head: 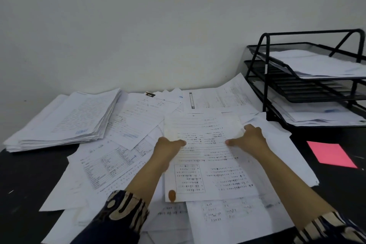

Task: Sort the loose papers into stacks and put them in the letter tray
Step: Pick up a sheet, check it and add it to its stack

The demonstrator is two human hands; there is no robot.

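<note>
Both hands hold one printed sheet [206, 156] over the middle of the desk. My left hand [168, 147] pinches its left edge and my right hand [249, 138] pinches its right edge. The sheet carries lines of text, a boxed table and an orange stain at its lower left corner. Loose papers [122, 156] lie scattered underneath and all around it. A thick sorted stack [67, 123] sits at the left. The black mesh letter tray [309, 85] stands at the right, with papers in its top and bottom tiers.
A pink sheet [330, 154] lies on the black desk [23, 180] in front of the tray. A white wall runs right behind the desk. The tray's middle tier looks dark, with no paper visible in it.
</note>
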